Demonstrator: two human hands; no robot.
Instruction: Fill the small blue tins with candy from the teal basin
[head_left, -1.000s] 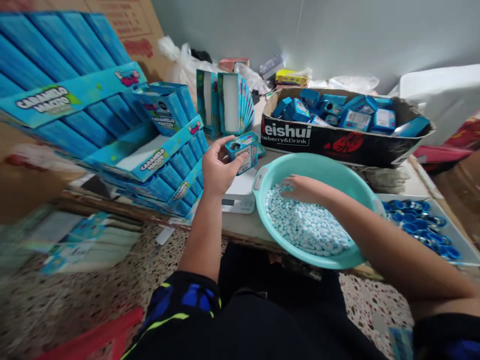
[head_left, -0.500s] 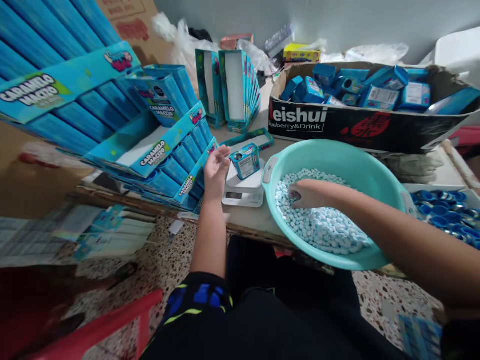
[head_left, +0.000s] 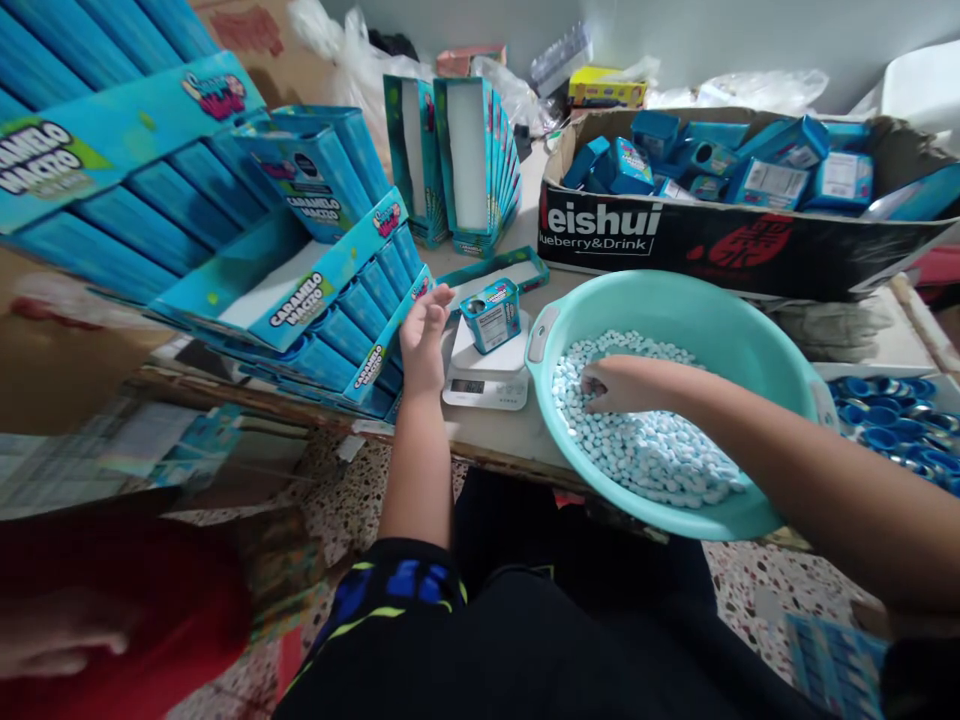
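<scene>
My left hand (head_left: 425, 338) is raised beside a small blue candy box (head_left: 491, 318), fingers apart and holding nothing. The box stands upright on a white kitchen scale (head_left: 486, 390), with a round opening in its top; digits show on the scale's display but are too small to read. Inside a turquoise basin (head_left: 750, 350), my right hand (head_left: 619, 384) is down at the pale blue and white candies (head_left: 667, 455). Its fingers are curled, and whatever lies within them is hidden.
Blue display cartons (head_left: 300, 300) are stacked at left, with folded trays (head_left: 469, 160) behind. A black carton (head_left: 720, 240) of small blue boxes stands behind the basin. Blue round caps (head_left: 885, 420) lie at right. A person in red (head_left: 150, 590) is at lower left.
My right hand has barely moved among the candies, and my left hand stays open by the box. The person in red has come further into view at lower left.
</scene>
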